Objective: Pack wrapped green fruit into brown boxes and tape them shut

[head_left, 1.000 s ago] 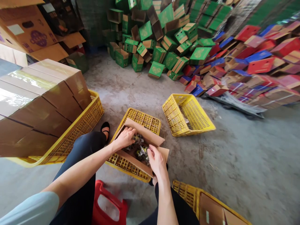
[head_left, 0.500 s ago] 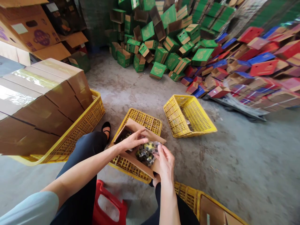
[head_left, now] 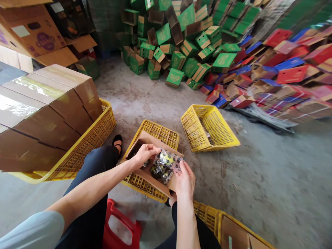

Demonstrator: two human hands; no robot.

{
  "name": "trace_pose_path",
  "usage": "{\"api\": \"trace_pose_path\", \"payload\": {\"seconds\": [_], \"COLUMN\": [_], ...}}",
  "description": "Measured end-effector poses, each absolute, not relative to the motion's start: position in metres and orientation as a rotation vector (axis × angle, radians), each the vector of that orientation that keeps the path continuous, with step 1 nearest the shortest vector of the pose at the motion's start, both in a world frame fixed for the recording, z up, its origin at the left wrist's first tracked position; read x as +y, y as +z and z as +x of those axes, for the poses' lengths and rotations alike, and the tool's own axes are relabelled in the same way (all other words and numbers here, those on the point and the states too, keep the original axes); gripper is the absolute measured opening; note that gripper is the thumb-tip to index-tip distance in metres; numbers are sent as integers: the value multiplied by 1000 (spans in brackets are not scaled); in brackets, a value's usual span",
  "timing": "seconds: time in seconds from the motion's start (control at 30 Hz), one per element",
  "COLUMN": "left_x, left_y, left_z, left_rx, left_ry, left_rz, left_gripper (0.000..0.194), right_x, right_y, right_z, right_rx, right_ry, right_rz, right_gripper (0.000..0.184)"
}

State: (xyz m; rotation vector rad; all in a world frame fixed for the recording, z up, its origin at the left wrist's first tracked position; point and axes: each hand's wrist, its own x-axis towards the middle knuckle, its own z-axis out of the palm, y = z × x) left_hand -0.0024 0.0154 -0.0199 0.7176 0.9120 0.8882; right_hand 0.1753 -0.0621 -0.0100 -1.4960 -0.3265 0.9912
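Observation:
Between my hands a clear plastic packet (head_left: 167,159) with dark spots and a yellow-green patch is stretched over an open cardboard box (head_left: 153,182). My left hand (head_left: 146,153) pinches its upper left corner. Closed on the packet's right end is my right hand (head_left: 185,178). More shiny wrapped packets (head_left: 161,174) with dark and yellow-green contents lie inside the box beneath; what exactly they contain I cannot make out. The box rests on an upturned yellow plastic crate (head_left: 166,134) between my legs.
Left stands a yellow crate (head_left: 103,128) with taped cartons (head_left: 59,93). A tilted yellow basket (head_left: 210,128) is ahead to the right. Near my legs are a red stool (head_left: 121,221) and another crate with cardboard (head_left: 233,231). Green boxes (head_left: 178,60) and red-blue boxes (head_left: 290,74) are piled behind.
My left hand has gone from spread fingers above the packet to pinching its left corner. The packet is now pulled flatter between both hands, and my right hand has shifted slightly right.

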Motion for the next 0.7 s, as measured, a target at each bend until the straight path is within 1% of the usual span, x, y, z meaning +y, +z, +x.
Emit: {"api": "trace_pose_path", "payload": {"seconds": [0.17,0.27,0.33,0.43,0.53,0.63,0.7], "left_x": [16,16,17,17,17,16,15], "left_y": [-21,-19,-19,-22,-25,-26,-25], "left_z": [0,-2,-4,-8,-10,-9,-8], "left_rx": [924,908,900,942,982,849,763], "left_ry": [927,911,884,816,653,490,465], "left_rz": [783,830,882,931,801,605,568], "left_gripper": [50,50,50,53,64,74,69], "right_x": [-62,-63,-64,-64,-64,-66,-68], "right_y": [-7,-3,0,4,7,7,6], "right_z": [179,183,184,183,181,179,179], "right_rx": [-250,-320,-395,-478,-565,-669,-772], "right_ry": [1169,1270,1254,1143,1089,1136,1144], "right_rz": [-1331,-1282,-1287,-1314,-1317,-1312,-1316], "right_gripper": [37,34,35,38,38,35,30]}}
